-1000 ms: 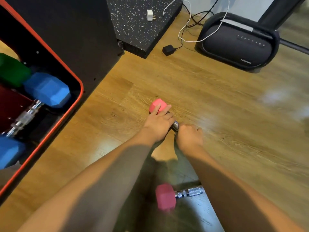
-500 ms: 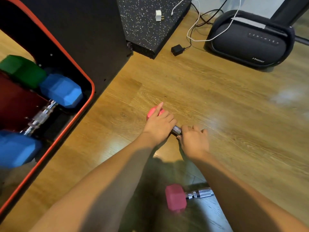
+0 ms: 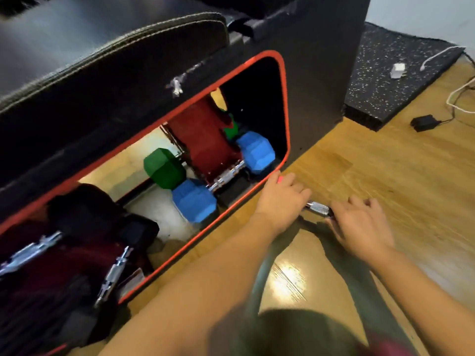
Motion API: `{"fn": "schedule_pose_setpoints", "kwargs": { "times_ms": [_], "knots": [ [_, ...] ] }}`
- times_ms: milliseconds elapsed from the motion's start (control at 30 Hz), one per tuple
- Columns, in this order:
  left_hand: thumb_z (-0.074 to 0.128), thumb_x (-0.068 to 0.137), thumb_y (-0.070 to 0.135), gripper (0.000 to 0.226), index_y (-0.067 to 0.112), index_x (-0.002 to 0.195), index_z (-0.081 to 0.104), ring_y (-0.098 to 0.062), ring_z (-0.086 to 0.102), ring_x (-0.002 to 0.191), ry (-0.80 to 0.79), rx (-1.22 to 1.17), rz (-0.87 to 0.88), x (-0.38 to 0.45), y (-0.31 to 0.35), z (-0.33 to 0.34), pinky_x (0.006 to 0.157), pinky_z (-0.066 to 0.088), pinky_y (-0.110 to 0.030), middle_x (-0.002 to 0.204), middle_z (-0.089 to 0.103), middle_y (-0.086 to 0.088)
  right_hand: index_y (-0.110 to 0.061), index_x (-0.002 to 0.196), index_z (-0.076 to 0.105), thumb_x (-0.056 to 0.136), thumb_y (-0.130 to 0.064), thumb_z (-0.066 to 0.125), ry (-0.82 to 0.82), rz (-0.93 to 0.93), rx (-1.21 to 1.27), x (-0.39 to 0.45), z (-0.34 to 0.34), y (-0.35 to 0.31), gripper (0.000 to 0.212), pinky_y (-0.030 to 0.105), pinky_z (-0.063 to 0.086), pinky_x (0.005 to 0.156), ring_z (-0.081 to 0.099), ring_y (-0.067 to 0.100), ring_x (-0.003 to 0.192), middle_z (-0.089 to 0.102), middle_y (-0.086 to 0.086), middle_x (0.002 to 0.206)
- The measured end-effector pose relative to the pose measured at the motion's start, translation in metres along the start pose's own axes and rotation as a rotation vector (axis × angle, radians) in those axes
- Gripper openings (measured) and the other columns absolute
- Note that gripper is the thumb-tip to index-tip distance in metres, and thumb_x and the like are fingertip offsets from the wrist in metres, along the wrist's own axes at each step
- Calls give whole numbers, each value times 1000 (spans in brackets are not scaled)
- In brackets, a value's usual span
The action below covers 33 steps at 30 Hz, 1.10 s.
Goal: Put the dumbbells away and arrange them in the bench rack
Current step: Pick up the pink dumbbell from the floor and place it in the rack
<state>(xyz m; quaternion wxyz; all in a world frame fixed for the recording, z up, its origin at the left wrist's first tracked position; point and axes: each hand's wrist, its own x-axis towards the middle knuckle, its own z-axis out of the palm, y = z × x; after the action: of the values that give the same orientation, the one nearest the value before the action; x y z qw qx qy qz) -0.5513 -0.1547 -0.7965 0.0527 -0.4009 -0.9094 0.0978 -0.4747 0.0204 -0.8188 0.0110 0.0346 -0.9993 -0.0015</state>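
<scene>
A pink dumbbell [image 3: 317, 208] is held low over the wooden floor, with only its chrome handle and a sliver of pink showing. My left hand [image 3: 280, 199] wraps the pink head nearest the rack. My right hand [image 3: 359, 224] grips the other end and hides that head. The black bench rack [image 3: 284, 98] has a red-rimmed opening just left of my left hand. Inside lie a blue dumbbell [image 3: 194, 200], a green dumbbell [image 3: 164, 168] behind it, and black dumbbells [image 3: 113, 273] at the lower left.
A speckled black rubber mat [image 3: 385, 73] lies at the back right with a white plug [image 3: 398, 70] on it. A black adapter [image 3: 422, 123] and white cable lie on the floor beside it. The padded bench top [image 3: 102, 47] overhangs the opening.
The view has swung left onto the rack. Both hands have carried the pink dumbbell left, up to the red rim. The second pink dumbbell on the floor is out of view.
</scene>
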Motion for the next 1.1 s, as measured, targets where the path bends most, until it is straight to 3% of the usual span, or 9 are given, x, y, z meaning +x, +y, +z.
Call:
{"fn": "schedule_pose_setpoints", "kwargs": {
  "times_ms": [100,200,300,467,667,867,967,1100],
  "knots": [
    [66,86,29,9,21,86,63,-26,55,93,202,-7,-98,-20,-29,-28,79,40,-42,81,66,4,-23,87,61,82,-34,71,119,-48,-50,28,-34,-18,15,41,29,74,52,27,82,66,-1,77],
    [71,81,25,12,19,73,64,-27,57,79,359,26,-236,-38,-50,-56,69,39,-39,64,60,2,-24,90,63,86,-34,69,302,-110,-25,52,-68,-36,12,42,30,79,53,28,83,62,-2,79],
    [58,88,28,14,20,81,67,-29,56,85,433,46,-342,-51,-71,-81,73,37,-42,73,64,2,-26,104,63,92,-27,61,452,-169,9,74,-97,-52,12,45,28,88,55,27,99,63,-3,89],
    [53,91,31,21,20,91,71,-26,58,89,523,82,-455,-70,-103,-111,78,37,-42,81,68,3,-16,117,65,98,-18,55,680,-228,151,98,-121,-84,21,46,19,104,51,25,129,69,0,109],
    [64,89,27,12,18,95,70,-26,60,89,467,89,-561,-87,-114,-103,78,41,-38,86,69,0,0,117,68,93,-8,64,694,-324,187,116,-115,-113,25,58,17,118,50,37,133,69,14,121],
    [71,84,34,17,25,98,70,-22,65,101,412,51,-727,-110,-133,-90,83,49,-41,92,72,5,-5,118,69,94,-10,64,691,-349,139,132,-111,-147,25,56,8,120,48,34,135,68,11,126],
    [57,97,35,28,23,121,62,-27,64,99,350,-220,-745,-115,-143,-89,78,54,-45,103,69,-1,-8,123,68,99,-16,58,692,-341,115,141,-113,-159,27,53,2,120,45,33,138,65,9,131],
    [40,103,43,38,25,135,51,-23,63,90,264,-246,-764,-113,-151,-87,75,53,-39,99,65,-1,-7,120,69,100,-20,58,756,-330,128,144,-114,-164,27,58,9,118,51,35,133,68,9,125]
  ]
}}
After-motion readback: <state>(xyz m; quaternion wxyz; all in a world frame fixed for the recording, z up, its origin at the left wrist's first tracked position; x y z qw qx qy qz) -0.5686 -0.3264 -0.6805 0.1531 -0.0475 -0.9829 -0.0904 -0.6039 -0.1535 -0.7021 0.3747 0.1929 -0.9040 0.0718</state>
